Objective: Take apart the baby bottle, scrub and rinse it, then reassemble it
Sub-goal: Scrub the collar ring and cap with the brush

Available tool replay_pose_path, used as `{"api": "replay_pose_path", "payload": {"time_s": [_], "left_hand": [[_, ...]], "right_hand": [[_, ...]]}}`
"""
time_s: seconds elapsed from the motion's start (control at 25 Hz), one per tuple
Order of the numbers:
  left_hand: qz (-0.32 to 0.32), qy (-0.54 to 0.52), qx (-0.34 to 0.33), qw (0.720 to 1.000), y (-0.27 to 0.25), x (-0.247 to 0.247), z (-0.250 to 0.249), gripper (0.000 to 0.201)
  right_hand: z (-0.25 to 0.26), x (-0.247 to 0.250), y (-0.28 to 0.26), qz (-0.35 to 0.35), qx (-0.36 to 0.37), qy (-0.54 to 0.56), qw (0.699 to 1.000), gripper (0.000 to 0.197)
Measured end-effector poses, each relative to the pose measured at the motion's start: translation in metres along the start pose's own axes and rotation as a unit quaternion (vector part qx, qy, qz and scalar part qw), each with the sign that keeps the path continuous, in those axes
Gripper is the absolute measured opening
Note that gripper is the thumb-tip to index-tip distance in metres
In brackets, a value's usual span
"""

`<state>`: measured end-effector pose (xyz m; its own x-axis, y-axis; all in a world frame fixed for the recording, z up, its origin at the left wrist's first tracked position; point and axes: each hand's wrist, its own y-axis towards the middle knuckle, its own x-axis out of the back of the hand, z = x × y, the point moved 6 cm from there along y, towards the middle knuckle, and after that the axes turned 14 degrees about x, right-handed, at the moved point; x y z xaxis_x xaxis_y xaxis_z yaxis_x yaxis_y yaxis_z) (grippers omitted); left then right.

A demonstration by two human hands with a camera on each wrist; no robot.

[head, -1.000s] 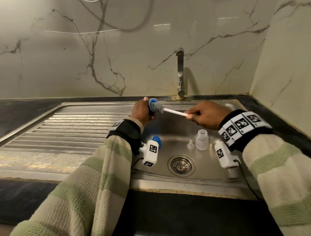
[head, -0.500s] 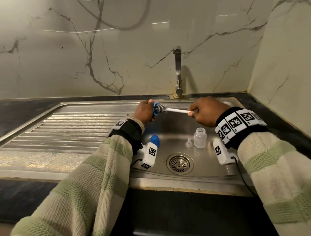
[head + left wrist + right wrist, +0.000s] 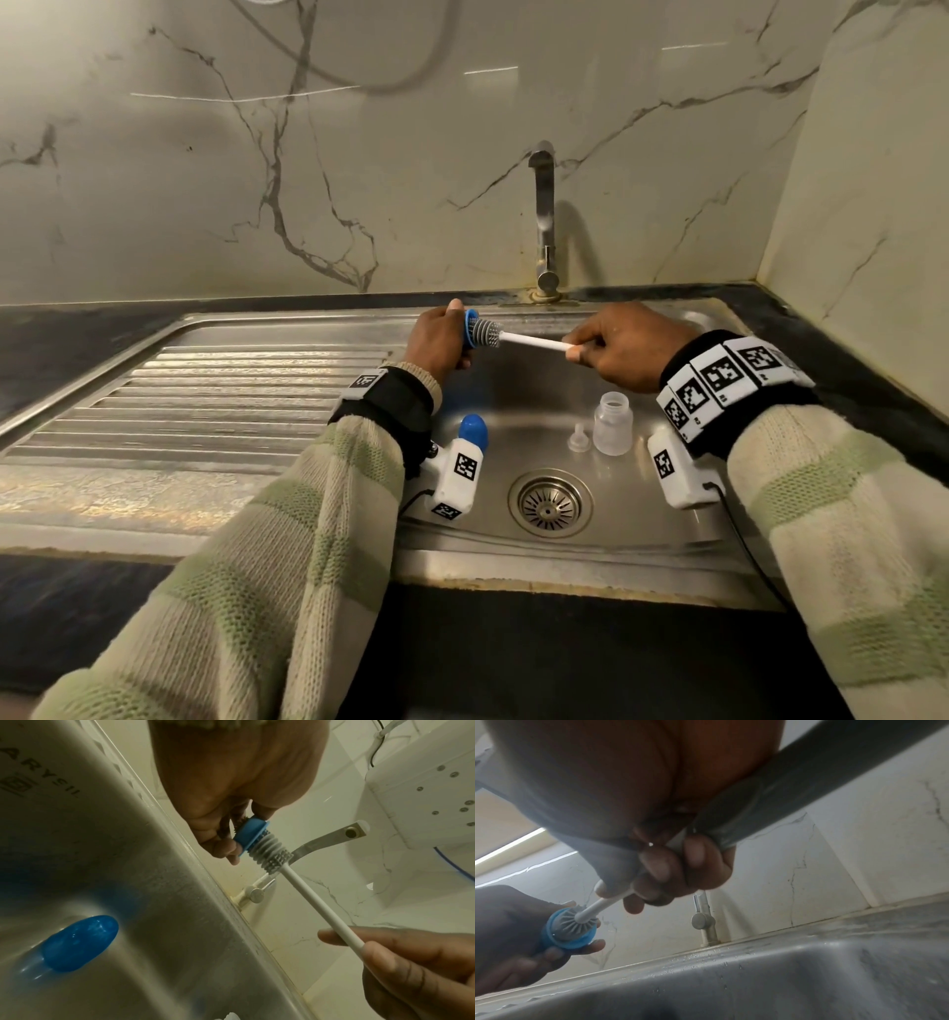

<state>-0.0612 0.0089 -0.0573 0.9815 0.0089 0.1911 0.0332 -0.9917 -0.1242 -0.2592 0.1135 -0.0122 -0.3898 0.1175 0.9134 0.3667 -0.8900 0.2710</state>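
Over the steel sink [image 3: 606, 545], my left hand [image 3: 436, 345] grips the bottle's blue collar ring [image 3: 470, 329] [image 3: 250, 836] [image 3: 569, 933]. My right hand [image 3: 621, 347] holds the white handle of a bottle brush [image 3: 529, 341] [image 3: 321, 903] [image 3: 603, 903]. Its grey ribbed head [image 3: 487, 333] [image 3: 270, 853] is pushed into the ring. The clear bottle body [image 3: 612, 423] stands upright in the basin, with the clear nipple [image 3: 579, 438] just left of it. The blue cap [image 3: 473, 430] [image 3: 78, 942] sits on the basin floor at the left.
The tap [image 3: 543, 216] rises behind the basin, with no water running. The drain [image 3: 549, 502] lies in front of the bottle. A ribbed drainboard [image 3: 205, 401] stretches to the left. Marble walls close off the back and right.
The brush head has slid a little out of the ring and back in as my right hand works the handle. Both hands stay over the basin.
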Motion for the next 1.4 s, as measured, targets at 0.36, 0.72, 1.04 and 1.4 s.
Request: {"api": "replay_pose_path", "payload": {"time_s": [0.36, 0.72, 1.04, 1.4], "left_hand": [[0.001, -0.151, 0.037, 0.988, 0.003, 0.014, 0.007, 0.032], [0.107, -0.309, 0.101, 0.940, -0.011, 0.004, -0.001, 0.012], [0.087, -0.340, 0.101, 0.931, -0.010, 0.005, 0.002, 0.021], [0.096, -0.347, 0.094, 0.928, -0.011, 0.006, 0.003, 0.037]], "right_hand": [[0.001, 0.013, -0.002, -0.087, -0.001, 0.028, 0.996, 0.020], [0.003, 0.009, 0.000, -0.095, -0.001, 0.021, 0.995, 0.018], [0.005, 0.005, 0.000, -0.092, -0.018, 0.026, 0.995, 0.023], [0.005, 0.001, 0.001, -0.094, -0.014, 0.058, 0.994, 0.023]]}}
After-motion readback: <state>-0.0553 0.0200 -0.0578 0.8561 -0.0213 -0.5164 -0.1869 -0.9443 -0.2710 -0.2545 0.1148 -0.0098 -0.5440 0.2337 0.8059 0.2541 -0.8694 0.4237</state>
